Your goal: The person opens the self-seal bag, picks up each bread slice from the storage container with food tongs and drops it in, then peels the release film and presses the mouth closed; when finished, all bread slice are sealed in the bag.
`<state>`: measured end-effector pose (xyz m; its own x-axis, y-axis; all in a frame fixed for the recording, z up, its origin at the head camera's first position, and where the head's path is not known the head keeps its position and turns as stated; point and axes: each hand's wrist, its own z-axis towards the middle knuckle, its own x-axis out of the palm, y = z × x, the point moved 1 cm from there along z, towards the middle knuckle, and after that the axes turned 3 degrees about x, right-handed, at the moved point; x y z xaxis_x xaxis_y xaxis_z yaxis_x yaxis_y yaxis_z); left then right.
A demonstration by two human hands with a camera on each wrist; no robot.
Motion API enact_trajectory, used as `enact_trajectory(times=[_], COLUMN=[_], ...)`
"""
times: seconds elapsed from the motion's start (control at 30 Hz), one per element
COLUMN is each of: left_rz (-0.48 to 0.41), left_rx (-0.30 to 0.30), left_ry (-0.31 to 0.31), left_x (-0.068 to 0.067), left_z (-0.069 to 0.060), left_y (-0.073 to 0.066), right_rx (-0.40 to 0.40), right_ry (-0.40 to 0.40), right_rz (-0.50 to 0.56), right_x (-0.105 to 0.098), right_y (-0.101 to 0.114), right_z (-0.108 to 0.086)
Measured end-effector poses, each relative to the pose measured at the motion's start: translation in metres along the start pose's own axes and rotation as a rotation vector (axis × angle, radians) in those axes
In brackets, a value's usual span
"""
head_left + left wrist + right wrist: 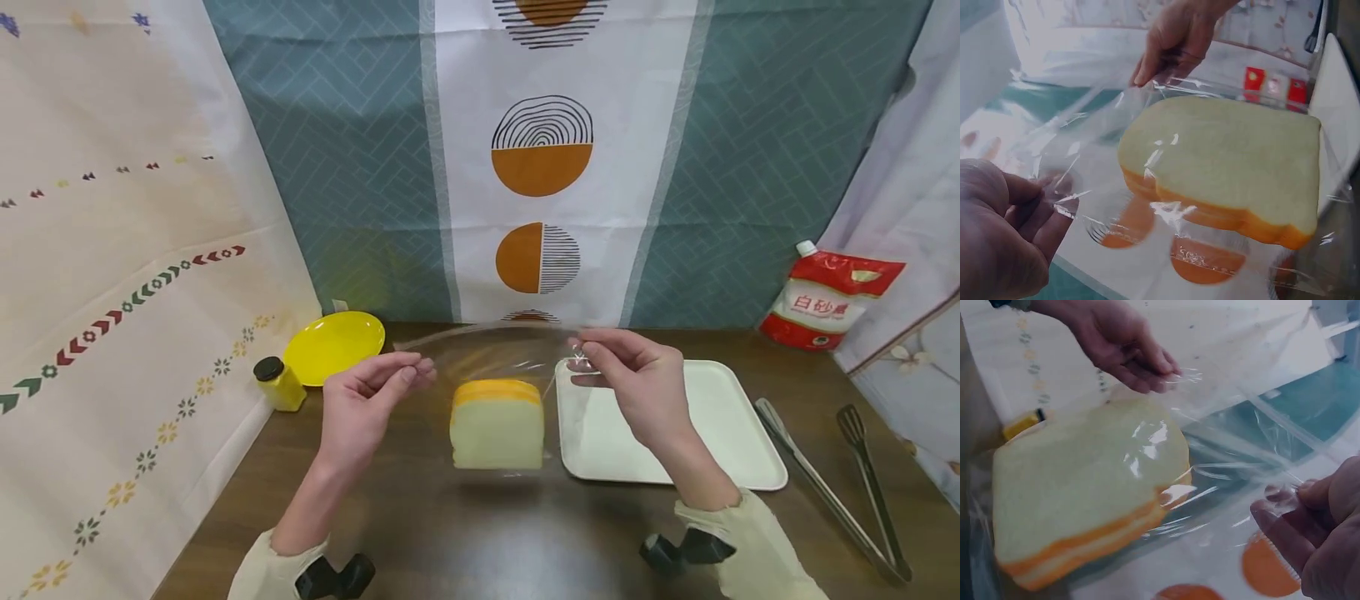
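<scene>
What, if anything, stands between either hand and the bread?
Only the clear bag: the bread is inside it, below the left hand and right hand, which pinch the film on either side. Nothing else visible is in between; the tray lies to the bread's right in the head view.

Hidden, cropped and too small to read

The right hand (648,387) hides part of the white tray (723,425) near the counter's (420,517) right side. The counter's near edge falls outside the head view, whose bottom edge also cuts off both sleeves (772,546). At the far right corner, the red pouch's (828,300) smallest print is illegible. The clear bag's (510,354) lower outline is too faint to trace fully. The right wrist view has bread (497,429) covering part of the yellow jar (282,387).
</scene>
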<state>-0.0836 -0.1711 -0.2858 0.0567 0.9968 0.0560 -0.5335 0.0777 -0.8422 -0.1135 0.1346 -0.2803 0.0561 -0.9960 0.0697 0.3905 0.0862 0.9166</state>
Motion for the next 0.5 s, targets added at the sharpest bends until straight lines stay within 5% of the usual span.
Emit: enact_trajectory(times=[0.27,0.5], left_rz=[0.035,0.041], left_rx=[0.065,0.016], left_ry=[-0.019,-0.014], left_x=[0.005,0.01], left_z=[-0.013,-0.013], left_y=[-0.013,-0.007], right_rx=[-0.052,-0.059], right_ry=[0.015,0.038], right_rz=[-0.065,-0.07], right_x=[-0.005,-0.011], right_y=[0.014,0.013], right_z=[-0.009,-0.015])
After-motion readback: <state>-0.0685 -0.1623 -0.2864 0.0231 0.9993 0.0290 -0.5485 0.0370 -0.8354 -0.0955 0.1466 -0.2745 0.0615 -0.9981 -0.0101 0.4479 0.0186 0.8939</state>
